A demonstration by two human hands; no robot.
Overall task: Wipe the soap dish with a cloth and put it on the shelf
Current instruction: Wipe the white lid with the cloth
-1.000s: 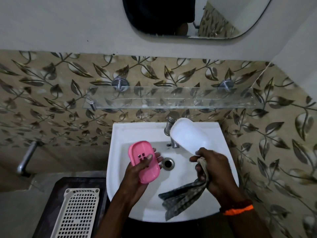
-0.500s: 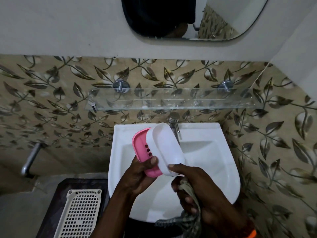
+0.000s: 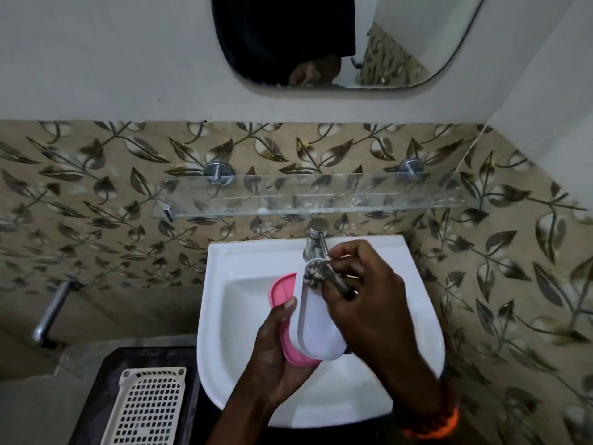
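Over the white sink (image 3: 244, 316) my left hand (image 3: 272, 358) grips the soap dish, its pink tray (image 3: 282, 289) nested against the white cover (image 3: 317, 329), both held on edge. My right hand (image 3: 369, 303) holds a grey patterned cloth (image 3: 324, 279) bunched in its fingers and presses it against the top end of the white cover. Most of the cloth is hidden under that hand. The glass shelf (image 3: 353, 195) hangs on the tiled wall above the tap, with nothing standing on it.
A chrome tap (image 3: 316, 240) stands at the back of the sink, just behind my right hand. A cream plastic basket (image 3: 147, 409) lies on a dark surface at lower left. A metal pipe (image 3: 51, 313) sticks out of the left wall. A mirror (image 3: 321, 43) hangs above.
The two dish parts, held apart a second ago, are now together in my left hand. My right hand let go of the white cover and brought the cloth up onto its top end.
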